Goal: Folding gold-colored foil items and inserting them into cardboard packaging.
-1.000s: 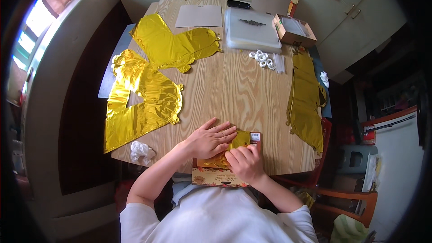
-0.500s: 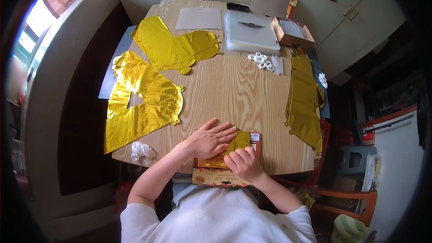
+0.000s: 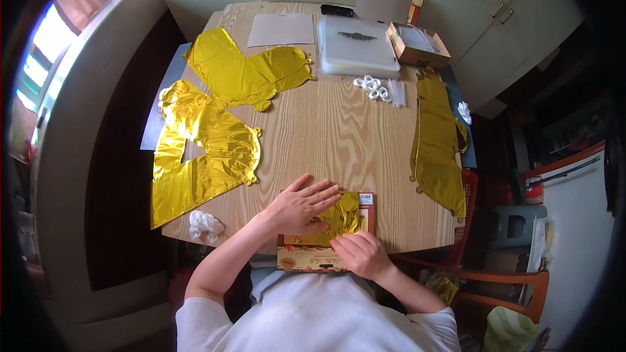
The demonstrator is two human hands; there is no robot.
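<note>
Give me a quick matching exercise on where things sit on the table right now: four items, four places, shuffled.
Things:
1. folded gold foil balloon
2. open cardboard box
3. crumpled white wrapper
4. long gold foil balloon

Places:
A. along the table's right edge, partly hanging over it
B. near left corner of the table
C. far right corner of the table
D. under both hands on the printed package at the near edge

Pairs: 1-D, 2-C, 3-B, 4-A. The left hand lies flat on the folded balloon; the right hand presses its near end.
</note>
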